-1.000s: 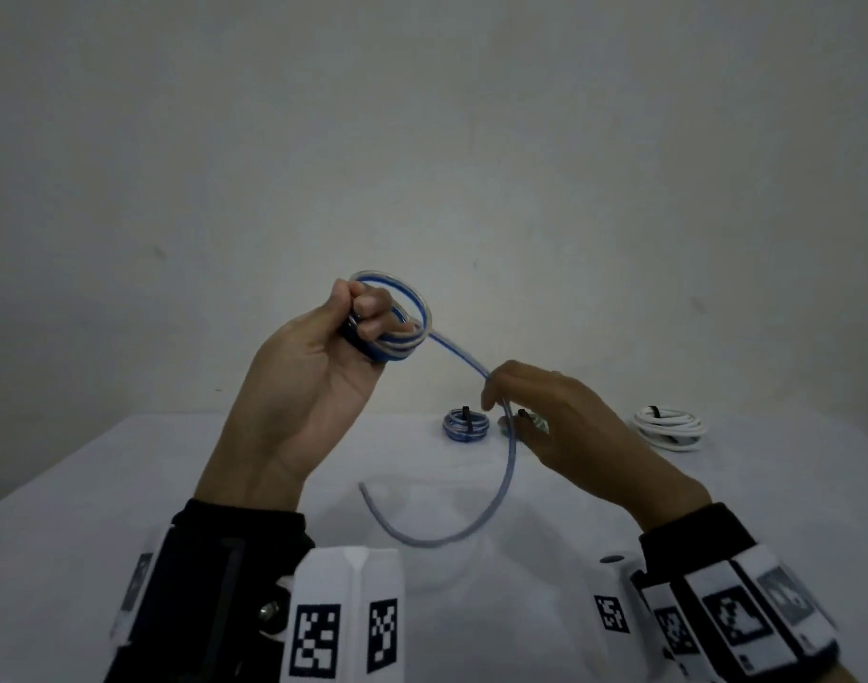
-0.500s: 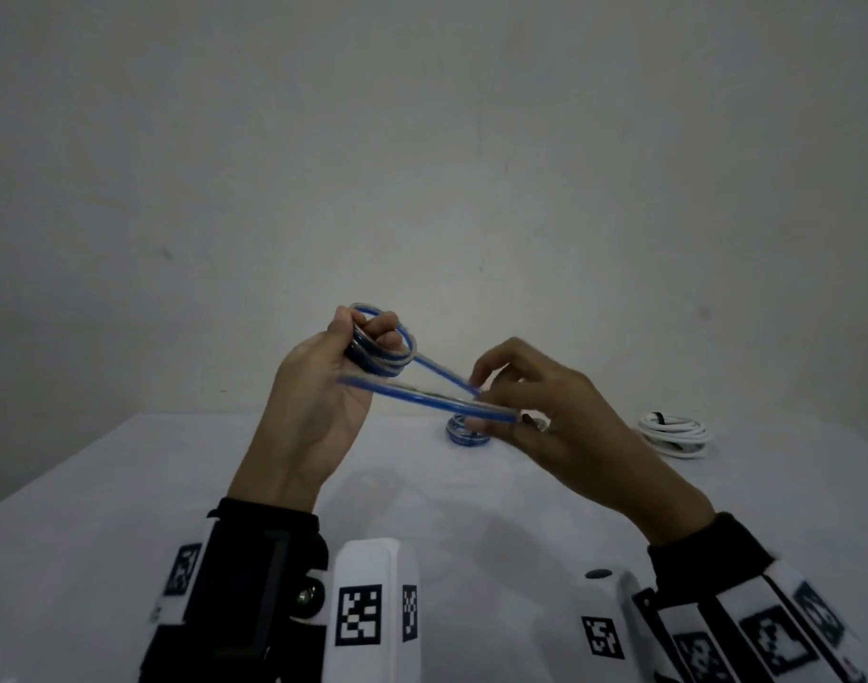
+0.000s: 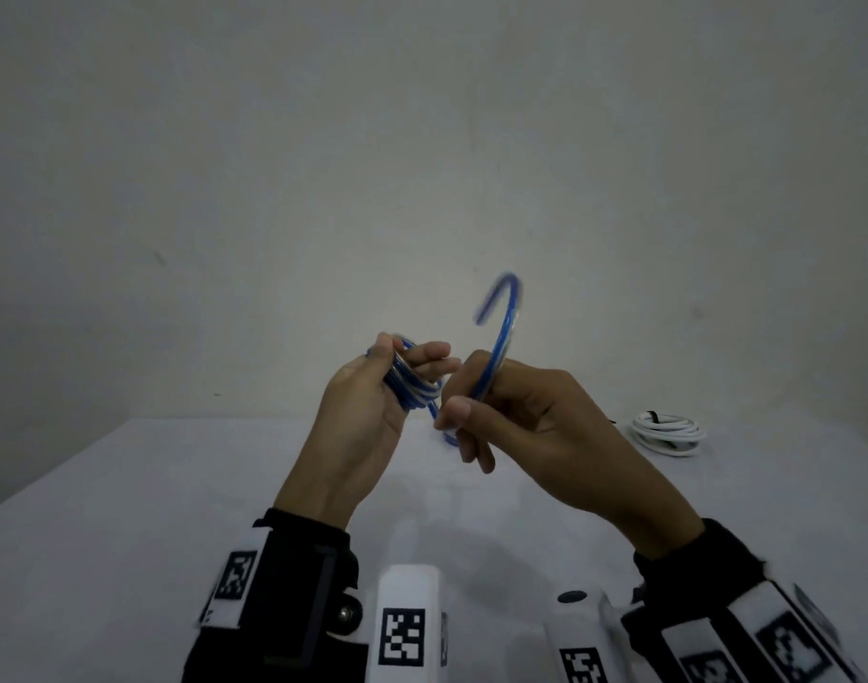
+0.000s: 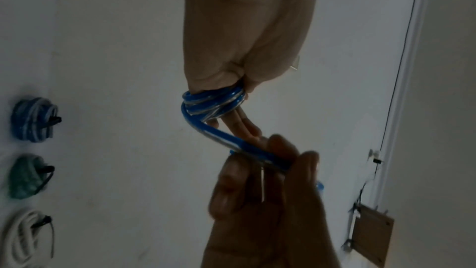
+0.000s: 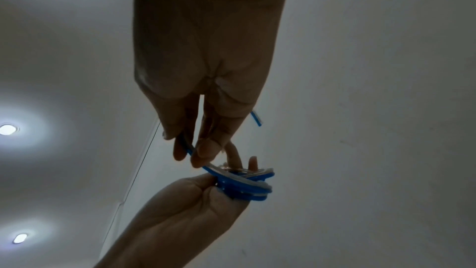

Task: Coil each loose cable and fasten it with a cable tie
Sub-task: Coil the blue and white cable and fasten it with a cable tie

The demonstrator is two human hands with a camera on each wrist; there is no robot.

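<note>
A blue cable (image 3: 414, 384) is wound in several loops that my left hand (image 3: 372, 401) grips above the white table (image 3: 126, 485); the same coil (image 4: 213, 102) shows at its fingers in the left wrist view. My right hand (image 3: 510, 416) pinches the cable's loose tail close beside the coil. That tail (image 3: 501, 322) arcs upward past the right hand, its free end blurred. In the right wrist view the right fingers (image 5: 203, 150) hold the tail just above the coil (image 5: 244, 184), and the cut end (image 5: 256, 117) sticks out behind the hand.
A tied white coil (image 3: 666, 433) lies on the table at the right. The left wrist view shows three tied coils in a row: blue (image 4: 33, 119), green (image 4: 25, 176) and white (image 4: 25, 235). A plain wall stands behind the table.
Both hands dropped lower and came closer together. The right hand swung the loose tail from hanging below, across the front, to arcing upward, adding another turn at the coil.
</note>
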